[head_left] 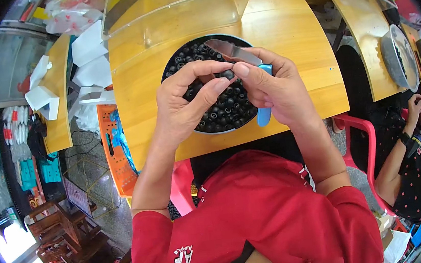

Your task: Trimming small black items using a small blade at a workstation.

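My left hand [179, 106] pinches a small round black piece [227, 74] between thumb and forefinger, above a bowl. My right hand [282, 85] is wrapped round a knife [264, 117] with a blue handle. Its metal blade slants up and to the left, past the piece, and my right thumb meets the piece from the right side. Below both hands a round dark bowl [243, 39] is full of similar black pieces [224, 110], several showing a hollow at one end. The bowl rests near the front edge of the wooden table [304, 44].
A clear plastic bin [183, 19] stands on the table behind the bowl. An orange crate [116, 156] is at the table's left side. To the right, another person's hands [416, 110] are beside a second table [367, 58] with a metal basin [391, 58]. Near it is a pink chair [364, 128].
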{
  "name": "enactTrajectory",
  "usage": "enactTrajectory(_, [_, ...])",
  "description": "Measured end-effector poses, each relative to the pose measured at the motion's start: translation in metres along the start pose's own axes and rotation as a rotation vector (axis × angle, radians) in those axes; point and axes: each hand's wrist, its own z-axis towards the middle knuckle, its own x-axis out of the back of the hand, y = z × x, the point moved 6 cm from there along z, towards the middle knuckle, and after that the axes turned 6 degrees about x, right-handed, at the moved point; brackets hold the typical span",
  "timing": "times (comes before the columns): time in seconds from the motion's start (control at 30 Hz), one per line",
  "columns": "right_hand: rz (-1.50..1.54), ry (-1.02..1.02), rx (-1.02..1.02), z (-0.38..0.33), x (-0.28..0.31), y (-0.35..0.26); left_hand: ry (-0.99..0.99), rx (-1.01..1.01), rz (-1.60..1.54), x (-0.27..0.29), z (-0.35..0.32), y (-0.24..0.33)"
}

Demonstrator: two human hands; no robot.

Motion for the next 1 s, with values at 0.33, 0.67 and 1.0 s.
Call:
enactTrajectory(0.33, [0.018, 0.045, 0.022, 0.001, -0.007, 0.001, 0.006, -0.088, 0.002, -0.007, 0.0, -0.003])
enactTrajectory(0.67, [-0.197, 0.11, 0.079, 0.006, -0.005, 0.0, 0.096, 0.089, -0.189, -0.004, 0.0, -0.017])
enactTrajectory(1.0, [-0.076, 0.004, 0.052, 0.01, -0.006, 0.004, -0.006, 0.317, -0.725, -0.013, 0.0, -0.039])
